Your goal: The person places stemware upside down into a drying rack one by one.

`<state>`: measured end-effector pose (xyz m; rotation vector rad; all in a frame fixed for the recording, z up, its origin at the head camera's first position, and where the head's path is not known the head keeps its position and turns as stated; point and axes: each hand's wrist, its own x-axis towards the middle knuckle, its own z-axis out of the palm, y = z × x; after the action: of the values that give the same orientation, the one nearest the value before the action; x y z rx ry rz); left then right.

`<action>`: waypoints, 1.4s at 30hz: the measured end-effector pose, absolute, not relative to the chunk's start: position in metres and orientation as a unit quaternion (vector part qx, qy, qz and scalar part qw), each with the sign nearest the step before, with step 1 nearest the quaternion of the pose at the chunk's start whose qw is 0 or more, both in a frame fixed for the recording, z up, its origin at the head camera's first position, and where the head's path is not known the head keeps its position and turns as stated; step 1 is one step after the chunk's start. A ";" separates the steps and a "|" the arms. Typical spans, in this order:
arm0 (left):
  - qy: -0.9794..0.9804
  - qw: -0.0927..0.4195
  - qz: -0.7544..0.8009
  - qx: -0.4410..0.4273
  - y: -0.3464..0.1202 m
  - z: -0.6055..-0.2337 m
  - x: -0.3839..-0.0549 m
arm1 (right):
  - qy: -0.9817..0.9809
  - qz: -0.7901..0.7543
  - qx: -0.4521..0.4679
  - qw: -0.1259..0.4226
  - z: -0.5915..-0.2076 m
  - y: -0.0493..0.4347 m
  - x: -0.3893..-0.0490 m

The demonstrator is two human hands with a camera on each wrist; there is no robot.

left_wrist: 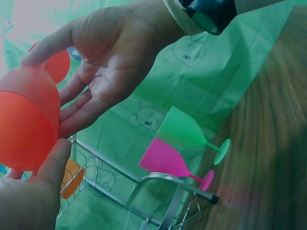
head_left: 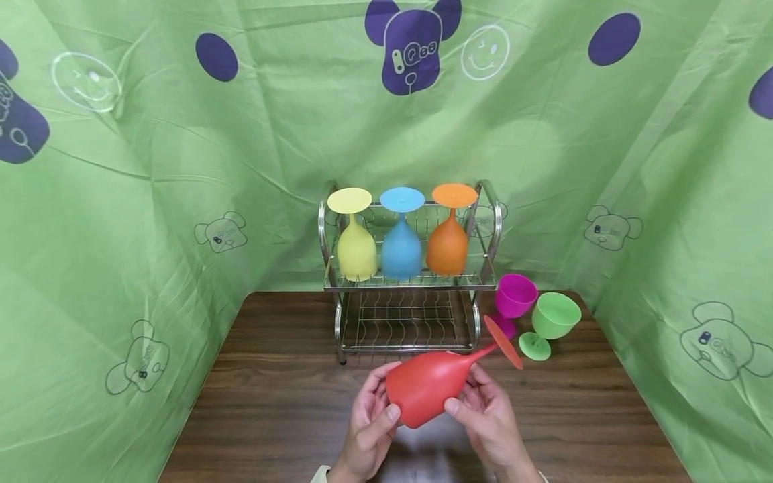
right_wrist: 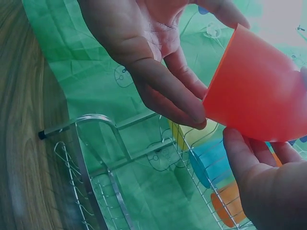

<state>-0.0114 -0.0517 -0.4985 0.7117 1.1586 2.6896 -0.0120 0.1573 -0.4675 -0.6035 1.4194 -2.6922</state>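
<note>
Both hands hold a red plastic goblet (head_left: pixel 427 388) in front of the rack, tilted with its bowl to the lower left and its foot to the upper right. At the rim end the left hand (head_left: pixel 376 422) grips the bowl, thumb on the near side. Closer to the stem, the right hand (head_left: pixel 488 421) pinches the bowl, its thumb in front and its fingers partly hidden behind. In the right wrist view the left hand's fingertips lie right at the rim of the red goblet (right_wrist: pixel 261 86).
Upside-down yellow (head_left: pixel 357 251), blue (head_left: pixel 401 251) and orange goblets (head_left: pixel 447 248) stand on the upper tier of a metal dish rack (head_left: pixel 406 349). Upright magenta (head_left: pixel 515 296) and green goblets (head_left: pixel 555 316) stand right of it on the wooden table (head_left: pixel 272 402). Green printed cloth (head_left: pixel 272 134) surrounds the table.
</note>
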 end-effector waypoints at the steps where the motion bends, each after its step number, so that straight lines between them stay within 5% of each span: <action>1: 0.387 0.063 0.889 0.238 -0.052 -0.498 -0.012 | 0.459 -0.867 -0.194 0.018 -0.467 0.157 -0.012; 7: 0.414 0.035 0.872 0.258 -0.059 -0.498 -0.018 | 0.494 -0.849 -0.185 0.000 -0.466 0.156 -0.014; 12: 0.508 -0.062 0.818 0.263 -0.071 -0.505 -0.030 | 0.540 -0.820 -0.188 -0.024 -0.467 0.154 -0.021; 21: 0.724 -0.160 0.670 0.034 -0.106 -0.512 -0.053 | 0.615 -0.761 -0.204 -0.035 -0.477 0.147 -0.049; 27: 0.810 -0.197 0.552 -0.026 -0.126 -0.516 -0.071 | 0.681 -0.703 -0.200 -0.057 -0.487 0.138 -0.069; 42: 0.849 -0.175 0.492 -0.079 -0.153 -0.545 -0.123 | 0.710 -0.694 -0.114 -0.027 -0.525 0.110 -0.116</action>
<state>-0.1235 -0.1534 -0.5445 -0.2798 3.0130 1.7460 -0.1159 0.1103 -0.5255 -0.3631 2.2695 -2.2195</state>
